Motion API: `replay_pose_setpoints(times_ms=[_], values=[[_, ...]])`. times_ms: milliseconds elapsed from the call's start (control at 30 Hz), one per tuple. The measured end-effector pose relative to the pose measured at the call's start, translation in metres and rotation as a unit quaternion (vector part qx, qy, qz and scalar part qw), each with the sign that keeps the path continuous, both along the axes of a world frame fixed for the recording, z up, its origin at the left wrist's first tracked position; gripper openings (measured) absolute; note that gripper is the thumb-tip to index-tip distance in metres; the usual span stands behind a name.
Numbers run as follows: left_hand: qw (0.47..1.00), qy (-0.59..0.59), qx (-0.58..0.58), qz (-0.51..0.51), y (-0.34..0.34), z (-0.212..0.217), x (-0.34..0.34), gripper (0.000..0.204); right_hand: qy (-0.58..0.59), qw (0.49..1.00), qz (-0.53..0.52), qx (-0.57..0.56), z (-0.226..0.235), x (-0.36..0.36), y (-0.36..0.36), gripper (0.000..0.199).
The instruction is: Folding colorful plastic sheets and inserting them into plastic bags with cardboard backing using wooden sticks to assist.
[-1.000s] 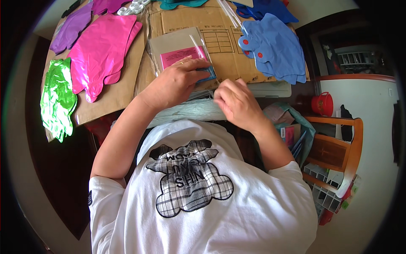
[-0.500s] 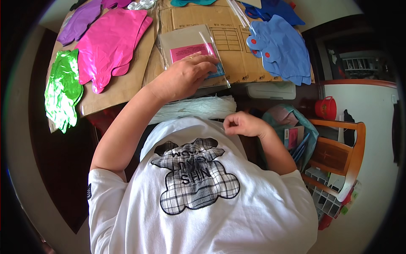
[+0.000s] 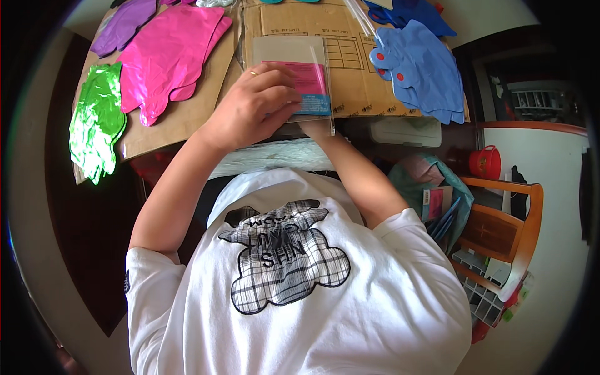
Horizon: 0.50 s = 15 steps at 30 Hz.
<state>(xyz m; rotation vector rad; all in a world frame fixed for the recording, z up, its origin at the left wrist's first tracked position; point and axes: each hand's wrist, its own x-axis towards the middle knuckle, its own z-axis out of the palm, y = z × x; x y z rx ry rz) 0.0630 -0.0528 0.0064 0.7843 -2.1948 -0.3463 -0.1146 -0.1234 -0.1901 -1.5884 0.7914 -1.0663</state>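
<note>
A flat clear plastic packet [image 3: 315, 103] with a grey card and a pink and blue label lies at the near edge of the cardboard-covered table. My left hand [image 3: 257, 103] is over its lower left part, fingers bent and pressed together on it. A thin white stick shows along the packet's right side. My right hand [image 3: 317, 128] reaches in below the packet's near edge; its fingers are hidden under the packet. Just below the hands, a bundle of white strands [image 3: 275, 156] lies across my lap.
Foil balloons lie flat on the cardboard [image 3: 181, 128]: green [image 3: 97, 122], pink [image 3: 169, 56] and purple [image 3: 128, 25] at left, blue [image 3: 425, 72] at right. White sticks [image 3: 360, 17] lie at the back. A teal bag [image 3: 459, 197] and wooden chair [image 3: 497, 228] stand at right.
My right hand has moved up from beside my waist to beneath the packet. The packet now lies straighter and slightly to the right. My left hand has drawn back toward its left edge.
</note>
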Motion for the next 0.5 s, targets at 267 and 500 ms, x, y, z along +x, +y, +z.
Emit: replay_pose_setpoints(times_ms=[267, 500], values=[[0.991, -0.130, 0.009, 0.033, 0.033, 0.001, 0.039, 0.061, 0.432, 0.880, -0.054, -0.191, 0.035, -0.028, 0.056, 0.053], [0.983, -0.165, -0.038, 0.066, 0.035, -0.012, 0.033, 0.053, 0.515, 0.848, -0.044, -0.115, 0.142, -0.104, 0.096, 0.025]])
